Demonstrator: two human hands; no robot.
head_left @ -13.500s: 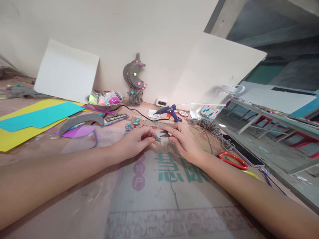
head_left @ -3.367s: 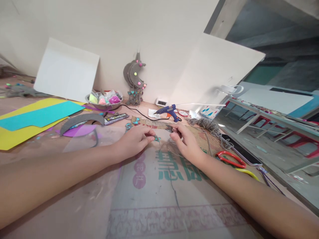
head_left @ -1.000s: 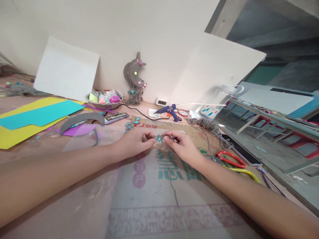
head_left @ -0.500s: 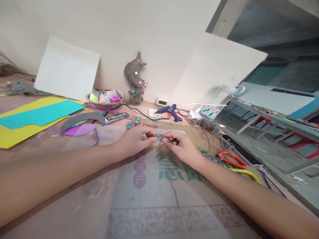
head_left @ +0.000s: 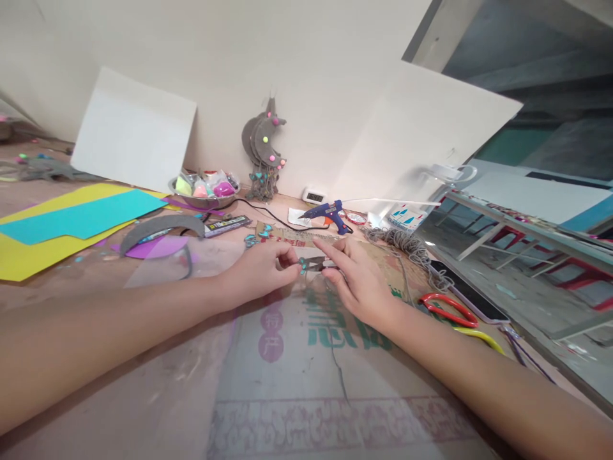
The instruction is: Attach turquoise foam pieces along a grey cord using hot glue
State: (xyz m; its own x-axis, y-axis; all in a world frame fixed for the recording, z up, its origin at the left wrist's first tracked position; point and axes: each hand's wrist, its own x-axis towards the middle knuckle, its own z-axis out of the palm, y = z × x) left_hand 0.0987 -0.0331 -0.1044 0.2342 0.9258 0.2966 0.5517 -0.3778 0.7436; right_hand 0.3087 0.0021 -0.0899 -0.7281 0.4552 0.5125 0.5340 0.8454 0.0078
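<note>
Your left hand (head_left: pixel 261 276) pinched a turquoise-grey ornament (head_left: pixel 302 262); beside it, your right hand (head_left: pixel 363 282) gripped parted snips (head_left: pixel 317 263). Trimming seemingly required closing them.

We count two bare hands (head_left: pixel 262 268), one hand-held turquoise-and-grey piece (head_left: pixel 302 262), one hand-held pair of snips (head_left: pixel 318 262), one glue gun (head_left: pixel 330 212), one clock (head_left: pixel 315 195), one bowl (head_left: pixel 205 203), one phone (head_left: pixel 472 298), one jug (head_left: pixel 430 191) and one cyan sheet (head_left: pixel 86 218).
</note>
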